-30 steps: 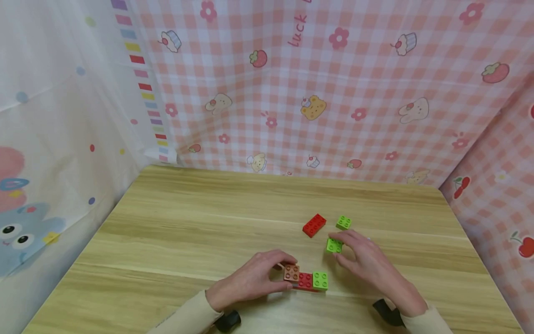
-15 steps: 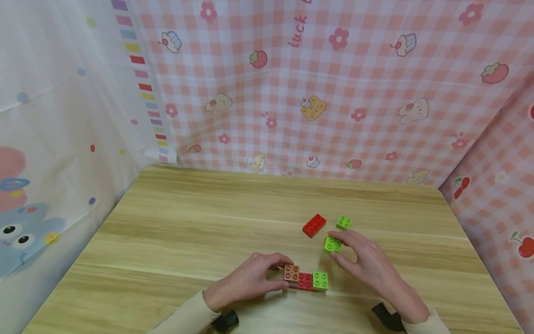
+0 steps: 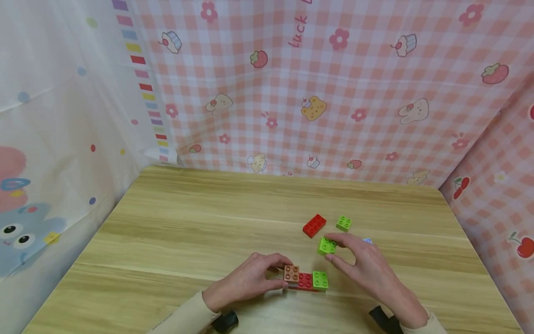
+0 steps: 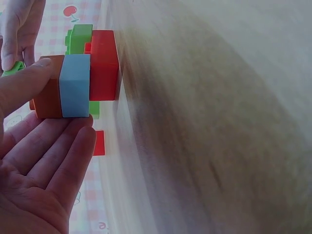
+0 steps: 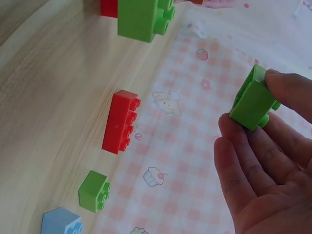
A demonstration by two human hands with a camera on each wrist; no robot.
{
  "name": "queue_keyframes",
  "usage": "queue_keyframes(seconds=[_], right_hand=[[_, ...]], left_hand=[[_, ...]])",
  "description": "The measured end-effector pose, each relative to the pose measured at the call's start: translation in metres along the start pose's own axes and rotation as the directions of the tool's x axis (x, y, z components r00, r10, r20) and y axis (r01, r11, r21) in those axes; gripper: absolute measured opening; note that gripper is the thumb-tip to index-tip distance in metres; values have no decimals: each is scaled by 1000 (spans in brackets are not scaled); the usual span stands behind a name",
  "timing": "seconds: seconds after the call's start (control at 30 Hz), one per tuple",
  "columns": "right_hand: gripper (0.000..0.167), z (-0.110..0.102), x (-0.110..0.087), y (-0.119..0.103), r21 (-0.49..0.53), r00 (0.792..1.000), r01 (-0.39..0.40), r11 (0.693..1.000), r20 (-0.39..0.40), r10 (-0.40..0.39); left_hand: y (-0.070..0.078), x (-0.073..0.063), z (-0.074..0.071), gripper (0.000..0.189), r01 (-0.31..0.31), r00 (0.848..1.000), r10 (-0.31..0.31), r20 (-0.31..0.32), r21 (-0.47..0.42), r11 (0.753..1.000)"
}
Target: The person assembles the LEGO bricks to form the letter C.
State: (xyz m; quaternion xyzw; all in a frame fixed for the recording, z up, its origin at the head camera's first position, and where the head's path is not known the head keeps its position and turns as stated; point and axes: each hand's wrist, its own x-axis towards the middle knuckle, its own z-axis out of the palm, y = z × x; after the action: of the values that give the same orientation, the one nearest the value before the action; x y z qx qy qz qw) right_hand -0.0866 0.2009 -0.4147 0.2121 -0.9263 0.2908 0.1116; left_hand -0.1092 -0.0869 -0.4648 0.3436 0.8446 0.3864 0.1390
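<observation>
My left hand pinches the left end of a small stack of toy building bricks, thumb and fingers on opposite sides of the brown brick. Directly under it is a light blue brick, which sits on one end of a long red brick. A lime green brick stands on that red brick's other end, with red studs between. Beyond the stack, my right hand pinches another green brick between thumb and fingers. In the right wrist view this held brick is raised off the table, tilted, its hollow underside partly showing.
Loose on the wooden table lie a red eight-stud brick and a green four-stud brick. A light blue brick shows partly behind the right hand. A pink checked cloth hangs along the back edge.
My right hand has carried its green brick slightly left, and the loose blue brick behind it has come more into view. The left hand and the stack have hardly moved.
</observation>
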Motion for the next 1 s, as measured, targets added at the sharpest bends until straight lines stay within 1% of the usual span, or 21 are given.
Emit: queue_keyframes(seconds=[0.33,0.5,0.83,1.0], right_hand=[[43,5,0,-1,29,997,71,997,-5,-71],[43,6,0,-4,38,997,82,996,-9,-82],[42,10,0,-9,65,995,90,994,36,-92],[42,13,0,-10,90,990,136,987,32,-140]], left_hand=[[-1,0,0,40,18,1000,-18,5,-39,999],[-2,0,0,39,21,1000,-21,2,-50,999],[-2,-1,1,39,19,1000,-19,-2,-53,998],[-2,-1,0,39,22,1000,-22,0,-59,998]])
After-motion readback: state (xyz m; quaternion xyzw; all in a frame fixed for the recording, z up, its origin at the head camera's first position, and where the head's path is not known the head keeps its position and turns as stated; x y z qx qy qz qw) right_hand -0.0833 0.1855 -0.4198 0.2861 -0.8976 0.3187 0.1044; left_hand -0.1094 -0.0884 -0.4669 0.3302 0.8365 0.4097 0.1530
